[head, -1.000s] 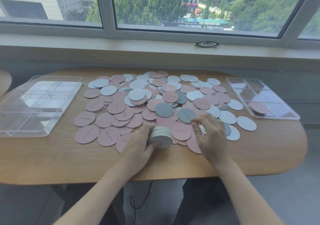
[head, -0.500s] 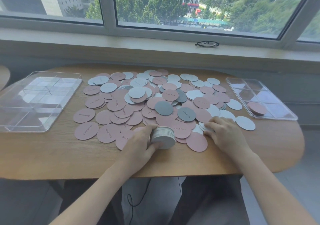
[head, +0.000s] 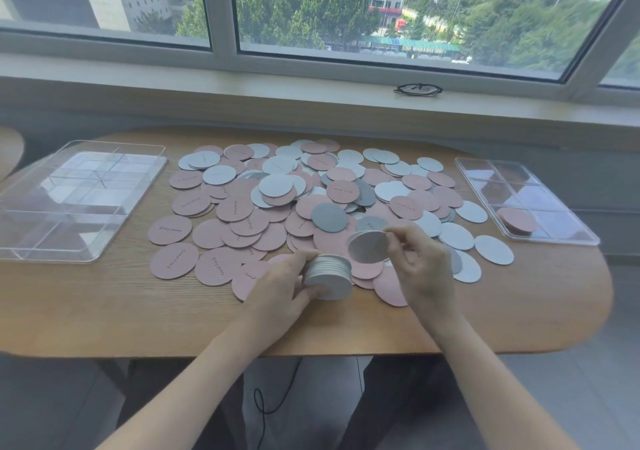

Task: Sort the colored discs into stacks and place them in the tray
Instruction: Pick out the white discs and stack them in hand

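The left hand (head: 282, 285) curls round a white stack (head: 329, 276) standing at the table's (head: 104, 311) near edge, thumb on the near side, fingers over the top rim; the right hand (head: 424, 269) pinches a single white disc (head: 369, 245) at its upper rim, tilted up off the pile, just above and right of the stack.

Behind both hands a loose spread of discs (head: 277, 200) covers the middle of the table, pink, white and a few grey, many overlapping; pink ones lie just beside the stack on its left and under the right hand. A clear tray (head: 79, 196) with dividers sits at the left end, apart from the spread; a second clear tray (head: 519, 196) sits at the right end, holding a short pink stack (head: 517, 220) in a near compartment, with white discs lying close to its left wall. Glasses (head: 418, 89) rest on the sill (head: 242, 92) under the window.

The right hand hides the discs beneath it; writing on the pink discs is too small to read; a dark cord (head: 266, 404) hangs below the table edge, its ends out of sight; the left tray's compartments are hard to tell apart through the glare.
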Motion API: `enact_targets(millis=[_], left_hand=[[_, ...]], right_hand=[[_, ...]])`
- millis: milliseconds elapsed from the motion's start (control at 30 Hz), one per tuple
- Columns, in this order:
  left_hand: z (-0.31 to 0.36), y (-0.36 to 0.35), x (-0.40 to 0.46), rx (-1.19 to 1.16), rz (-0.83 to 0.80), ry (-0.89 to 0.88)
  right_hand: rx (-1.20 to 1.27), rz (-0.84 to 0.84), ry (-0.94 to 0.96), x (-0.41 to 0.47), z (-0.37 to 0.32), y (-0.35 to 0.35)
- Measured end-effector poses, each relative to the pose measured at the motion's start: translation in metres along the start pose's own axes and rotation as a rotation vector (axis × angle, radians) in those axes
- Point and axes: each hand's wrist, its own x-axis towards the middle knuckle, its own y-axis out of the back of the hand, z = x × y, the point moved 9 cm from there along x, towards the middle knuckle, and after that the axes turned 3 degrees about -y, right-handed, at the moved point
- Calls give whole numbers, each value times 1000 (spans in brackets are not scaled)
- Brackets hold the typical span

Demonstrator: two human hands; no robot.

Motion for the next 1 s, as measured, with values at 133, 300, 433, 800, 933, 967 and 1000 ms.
enact_targets(millis=[133, 300, 433, 800, 933, 967, 1000], left_hand=[[-5, -4, 1, -5, -13, 36], [-5, -4, 1, -7, -3, 38], [2, -4, 1, 120, -14, -36], [0, -3, 1, 60, -22, 1], [1, -2, 0, 56, -15, -5], [2, -2, 0, 57, -17, -8], [2, -2, 0, 53, -19, -9]], right_hand=[[199, -129, -130, -19, -11, -36], [111, -285, 7, -33, -19, -59], [-227, -497, 140, -50, -14, -84], [-189, -266, 18, -15, 13, -41], [-647, -189, -191, 6, 57, -4], [-743, -253, -230, 5, 63, -5], [-794, -308, -250, 3, 65, -7]])
